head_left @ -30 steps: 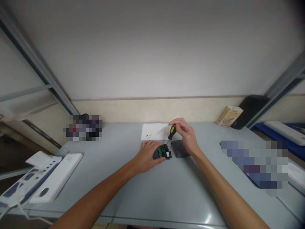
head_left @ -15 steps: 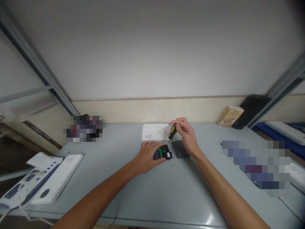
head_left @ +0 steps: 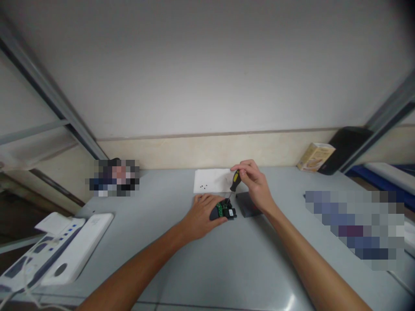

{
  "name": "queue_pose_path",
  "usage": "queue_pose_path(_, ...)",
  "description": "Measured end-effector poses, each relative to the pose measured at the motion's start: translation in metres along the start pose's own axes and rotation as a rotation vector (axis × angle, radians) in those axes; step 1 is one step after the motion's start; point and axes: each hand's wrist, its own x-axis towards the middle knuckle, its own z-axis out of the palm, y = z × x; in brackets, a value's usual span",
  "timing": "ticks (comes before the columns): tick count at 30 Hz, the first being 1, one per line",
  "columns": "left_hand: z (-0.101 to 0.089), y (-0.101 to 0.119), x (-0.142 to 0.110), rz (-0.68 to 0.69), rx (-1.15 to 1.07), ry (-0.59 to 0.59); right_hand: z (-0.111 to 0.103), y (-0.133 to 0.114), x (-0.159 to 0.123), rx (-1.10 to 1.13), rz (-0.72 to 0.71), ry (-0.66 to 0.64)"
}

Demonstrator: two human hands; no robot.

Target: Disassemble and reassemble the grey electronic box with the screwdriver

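Observation:
Low on the desk, my left hand [head_left: 202, 216] is wrapped round a small dark device with an exposed green circuit board [head_left: 223, 210]. My right hand [head_left: 256, 185] grips the black and yellow handle of a screwdriver [head_left: 235, 180], which is tilted. Its thin shaft points down at the upper part of the board; whether the tip sits in a screw is too small to tell. A dark grey cover-like piece [head_left: 248, 205] lies right of the device, partly beneath my right hand. Several tiny dark screws [head_left: 203, 187] rest on white paper [head_left: 210, 176] behind my left hand.
At the left stand a white power strip [head_left: 42, 255] and a long white power bank-like block [head_left: 81, 248], with cables. A yellow box [head_left: 315, 157] and a black case [head_left: 345, 149] lean at the back right. Blurred items lie at both sides. A wall closes off the back.
Both hands keep their hold on the device and the screwdriver. The camera view has shifted slightly; otherwise the scene looks the same.

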Motion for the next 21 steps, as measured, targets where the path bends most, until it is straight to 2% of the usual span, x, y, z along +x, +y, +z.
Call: queue_pose_path(21,0.0001,0.0004,0.0016,0.007,-0.004,-0.01,0.0001,-0.0099,-0.0015,-0.029,-0.038,-0.057)
